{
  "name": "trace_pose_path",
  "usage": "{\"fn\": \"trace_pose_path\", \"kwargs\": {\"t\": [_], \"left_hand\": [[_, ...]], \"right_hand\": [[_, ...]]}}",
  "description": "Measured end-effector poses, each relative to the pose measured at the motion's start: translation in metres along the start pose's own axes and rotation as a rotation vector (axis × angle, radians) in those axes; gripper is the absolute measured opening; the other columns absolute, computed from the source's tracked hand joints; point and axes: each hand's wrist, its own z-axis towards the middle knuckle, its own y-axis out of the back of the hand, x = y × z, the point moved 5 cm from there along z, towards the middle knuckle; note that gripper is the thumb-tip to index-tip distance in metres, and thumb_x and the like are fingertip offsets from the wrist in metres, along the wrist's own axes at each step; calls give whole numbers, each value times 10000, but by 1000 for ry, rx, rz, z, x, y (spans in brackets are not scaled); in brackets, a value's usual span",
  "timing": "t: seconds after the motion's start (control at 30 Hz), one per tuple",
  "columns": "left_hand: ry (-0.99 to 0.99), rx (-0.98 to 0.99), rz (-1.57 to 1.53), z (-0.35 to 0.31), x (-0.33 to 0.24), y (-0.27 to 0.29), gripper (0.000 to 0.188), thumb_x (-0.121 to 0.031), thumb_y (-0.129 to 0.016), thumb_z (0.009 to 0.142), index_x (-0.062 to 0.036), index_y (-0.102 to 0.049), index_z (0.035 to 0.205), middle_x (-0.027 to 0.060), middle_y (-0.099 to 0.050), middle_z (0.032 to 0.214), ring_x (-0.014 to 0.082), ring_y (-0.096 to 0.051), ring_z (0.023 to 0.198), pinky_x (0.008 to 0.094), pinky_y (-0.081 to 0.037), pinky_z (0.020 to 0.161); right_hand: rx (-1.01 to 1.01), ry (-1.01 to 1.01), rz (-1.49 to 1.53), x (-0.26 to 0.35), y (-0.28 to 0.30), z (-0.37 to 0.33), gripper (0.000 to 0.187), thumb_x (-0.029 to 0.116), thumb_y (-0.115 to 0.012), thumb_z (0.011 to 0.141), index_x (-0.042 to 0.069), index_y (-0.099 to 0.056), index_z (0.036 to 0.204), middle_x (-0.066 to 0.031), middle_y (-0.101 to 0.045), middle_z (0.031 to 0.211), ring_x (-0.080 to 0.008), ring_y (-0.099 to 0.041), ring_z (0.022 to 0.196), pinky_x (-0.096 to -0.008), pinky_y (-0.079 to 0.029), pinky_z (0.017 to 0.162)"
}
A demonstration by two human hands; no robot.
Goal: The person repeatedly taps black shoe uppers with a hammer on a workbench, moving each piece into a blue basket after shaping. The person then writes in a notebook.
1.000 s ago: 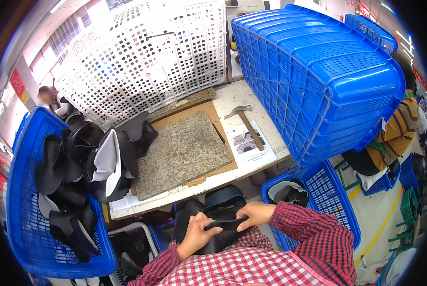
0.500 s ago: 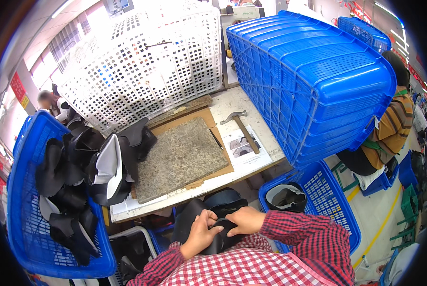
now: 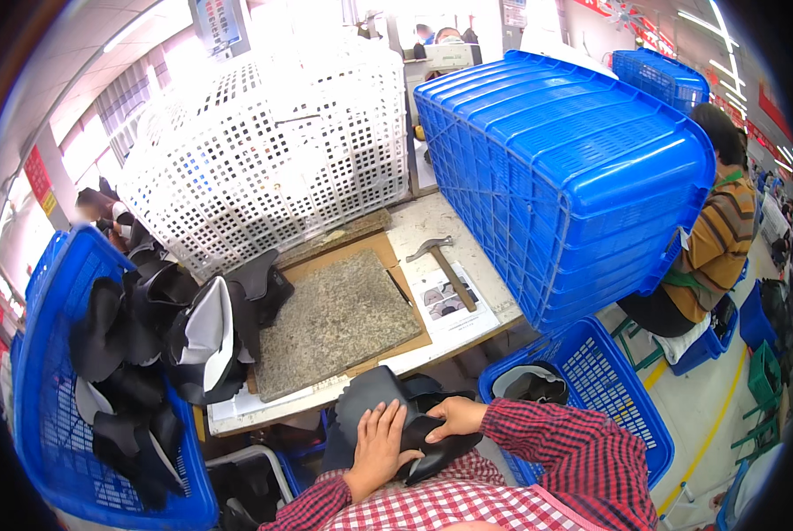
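White workbench point(image 3: 409, 230) ahead, left fingers point(image 3: 380, 427) flat over a black leathery piece point(image 3: 365, 394), right fingers point(image 3: 447, 412) gripping it.

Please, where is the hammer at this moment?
In the head view, slightly right of centre, the hammer lies on the white table, its handle over a printed sheet, just right of the speckled slab.

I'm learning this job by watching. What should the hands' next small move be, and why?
Probably a light press and smoothing stroke with the left hand, the right hand holding firm: the left lies with its fingers extended on the black piece, while the right grips it alongside, and the piece looks curved rather than flat.
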Motion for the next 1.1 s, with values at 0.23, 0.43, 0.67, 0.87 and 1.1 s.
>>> {"fn": "trace_pose_path", "kwargs": {"t": [0.23,0.43,0.67,0.87,1.1], "left_hand": [[-69,37,27,-17,4,-20,877,-369,-822,820,2,-414,1503,203,-370,1585,378,-326,1475,565,-204,1220],[152,-159,-650,13,46,28,832,-251,-892,693,-22,-517,1399,215,-501,1430,413,-473,1316,461,-395,1121],[73,99,-380,47,58,36,453,-418,-774,874,-66,-739,1157,171,-724,1096,345,-632,1124,477,-419,1048],[253,389,-202,57,44,59,330,-396,-709,926,-91,-775,1035,167,-744,920,365,-697,917,468,-522,836],[70,-492,616,87,18,226,594,-138,-728,810,-148,-639,1397,109,-604,1417,375,-470,1397,541,-251,1202]], "right_hand": [[-13,55,-181,10,5,-2,378,370,-834,798,126,-771,1079,-134,-772,962,-297,-741,899,-416,-549,813],[-132,171,-439,61,7,-24,412,398,-797,812,92,-723,1078,-178,-736,933,-390,-706,905,-487,-542,795],[-117,478,-771,117,-13,-40,223,319,-755,843,156,-690,981,-38,-700,822,-253,-704,822,-410,-495,750],[-135,507,-852,146,-12,-40,108,273,-710,834,186,-661,873,-18,-642,749,-238,-676,767,-381,-471,715],[-908,911,-957,210,61,6,80,236,-645,750,205,-657,822,-10,-585,829,-215,-603,829,-372,-450,719]]}}
